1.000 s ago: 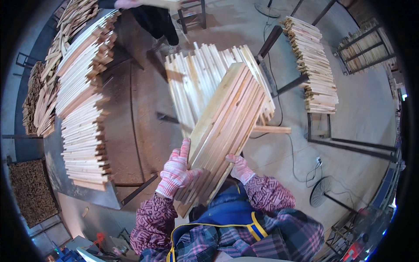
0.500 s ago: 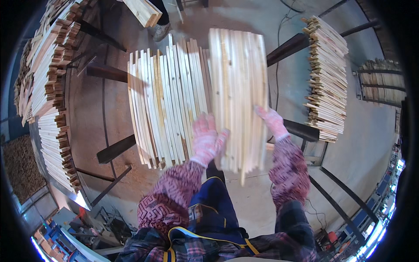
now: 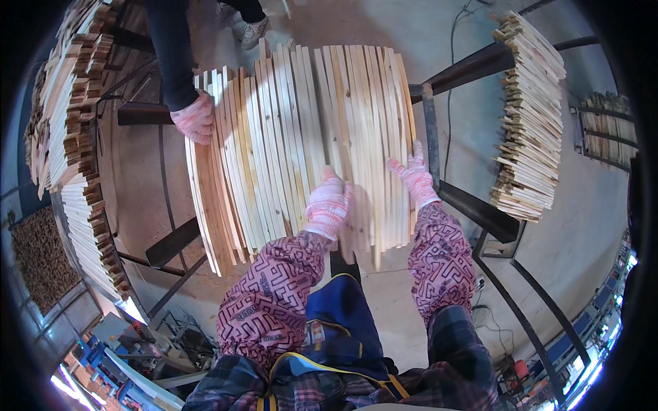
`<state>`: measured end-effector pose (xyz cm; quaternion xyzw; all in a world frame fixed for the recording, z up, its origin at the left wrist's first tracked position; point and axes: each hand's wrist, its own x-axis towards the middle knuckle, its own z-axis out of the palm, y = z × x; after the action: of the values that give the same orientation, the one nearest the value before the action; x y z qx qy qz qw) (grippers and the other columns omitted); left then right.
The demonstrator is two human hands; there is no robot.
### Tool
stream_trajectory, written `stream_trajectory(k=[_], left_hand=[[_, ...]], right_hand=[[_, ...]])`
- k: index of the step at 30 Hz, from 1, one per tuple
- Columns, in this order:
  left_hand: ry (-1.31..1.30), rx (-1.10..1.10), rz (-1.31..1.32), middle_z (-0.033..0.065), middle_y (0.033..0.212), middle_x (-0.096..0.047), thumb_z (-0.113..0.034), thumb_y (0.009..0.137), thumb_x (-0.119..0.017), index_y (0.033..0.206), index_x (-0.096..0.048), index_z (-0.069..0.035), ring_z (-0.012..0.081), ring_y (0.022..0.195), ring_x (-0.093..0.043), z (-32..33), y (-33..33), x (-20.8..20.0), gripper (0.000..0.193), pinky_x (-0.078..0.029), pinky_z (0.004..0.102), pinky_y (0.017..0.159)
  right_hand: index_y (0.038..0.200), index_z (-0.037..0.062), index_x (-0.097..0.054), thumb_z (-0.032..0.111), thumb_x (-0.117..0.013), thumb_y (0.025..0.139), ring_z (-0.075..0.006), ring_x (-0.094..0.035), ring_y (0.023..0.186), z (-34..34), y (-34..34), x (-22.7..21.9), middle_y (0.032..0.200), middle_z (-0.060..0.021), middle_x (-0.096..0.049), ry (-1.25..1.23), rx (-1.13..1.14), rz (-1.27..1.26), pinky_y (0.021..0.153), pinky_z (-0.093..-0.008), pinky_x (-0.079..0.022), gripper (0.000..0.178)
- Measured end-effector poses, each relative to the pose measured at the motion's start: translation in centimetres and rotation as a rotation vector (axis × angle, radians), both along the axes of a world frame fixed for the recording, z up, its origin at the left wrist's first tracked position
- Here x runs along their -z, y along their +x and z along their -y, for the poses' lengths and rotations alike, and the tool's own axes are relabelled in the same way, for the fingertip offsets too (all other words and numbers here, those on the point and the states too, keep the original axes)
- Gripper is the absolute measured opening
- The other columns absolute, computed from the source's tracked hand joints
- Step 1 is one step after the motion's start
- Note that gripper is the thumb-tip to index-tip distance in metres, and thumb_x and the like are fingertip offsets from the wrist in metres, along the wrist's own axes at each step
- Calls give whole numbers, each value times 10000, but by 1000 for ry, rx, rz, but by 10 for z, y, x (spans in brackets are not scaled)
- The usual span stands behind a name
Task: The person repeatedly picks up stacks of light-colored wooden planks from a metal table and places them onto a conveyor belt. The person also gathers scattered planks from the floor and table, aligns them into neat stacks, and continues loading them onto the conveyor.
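Long pale wooden strips point(image 3: 274, 157) stand side by side in a wide row in front of me, across dark metal beams. My left hand point(image 3: 329, 207), in a pink and white knitted glove, lies over the lower part of the row, fingers stretched forward on the strips. On the right-hand group of strips point(image 3: 363, 130) rests my right hand point(image 3: 415, 177), gloved alike, its fingers spread at the outer edge. Neither hand is wrapped round a strip. At the row's far left a co-worker's gloved hand point(image 3: 195, 119) touches the outer strips.
Dark metal beams point(image 3: 480, 211) stick out on both sides of the row. More strips are stacked at the right point(image 3: 528, 123) and along the left point(image 3: 86, 137). A co-worker's shoe point(image 3: 254, 33) stands beyond the row. A cable point(image 3: 450, 89) runs over the floor.
The strips that were between my hands now lie against the right side of the row. My hands have loosened from them. A co-worker's hand has come in at the left; the boards at the top are gone.
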<state>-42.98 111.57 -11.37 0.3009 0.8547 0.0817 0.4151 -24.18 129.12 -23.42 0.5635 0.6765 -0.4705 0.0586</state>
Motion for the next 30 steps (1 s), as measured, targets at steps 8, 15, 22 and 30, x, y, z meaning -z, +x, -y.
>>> stream_trajectory(k=[8, 15, 22, 30], left_hand=[[319, 31, -286, 217, 1266, -583, -446, 810, -760, 1564, -247, -111, 405, 1158, -563, 37, -42, 3, 971, -477, 503, 946], [199, 248, -423, 225, 1555, -299, -575, 767, -744, 1565, -260, -132, 454, 1420, -280, 29, -34, 26, 1033, -212, 558, 1178], [161, 388, -229, 190, 1643, -186, -621, 640, -800, 1570, -267, -204, 437, 1517, -107, -26, 11, 0, 1150, -57, 546, 1224], [58, 394, -215, 183, 1642, -157, -596, 676, -802, 1575, -243, -200, 447, 1511, -97, -36, 14, -7, 1129, -44, 543, 1222]], right_hand=[[1572, 55, -273, 701, -725, 716, -364, -22, 1538, 27, -36, -44, 1675, -111, -83, 131, -195, 315, 1228, -462, -120, 1164], [1564, 16, -243, 673, -771, 679, -353, -143, 1513, 25, -49, -91, 1647, -128, -171, 73, -138, 378, 1223, -456, -164, 1222], [1589, 66, -128, 545, -898, 626, -330, -307, 1479, 23, -60, -115, 1598, -218, -290, -84, 72, 333, 1193, -400, -309, 1322], [1604, 141, -15, 490, -868, 680, -361, -370, 1442, 24, -56, -116, 1587, -230, -312, -4, 102, 316, 1158, -418, -357, 1306]])
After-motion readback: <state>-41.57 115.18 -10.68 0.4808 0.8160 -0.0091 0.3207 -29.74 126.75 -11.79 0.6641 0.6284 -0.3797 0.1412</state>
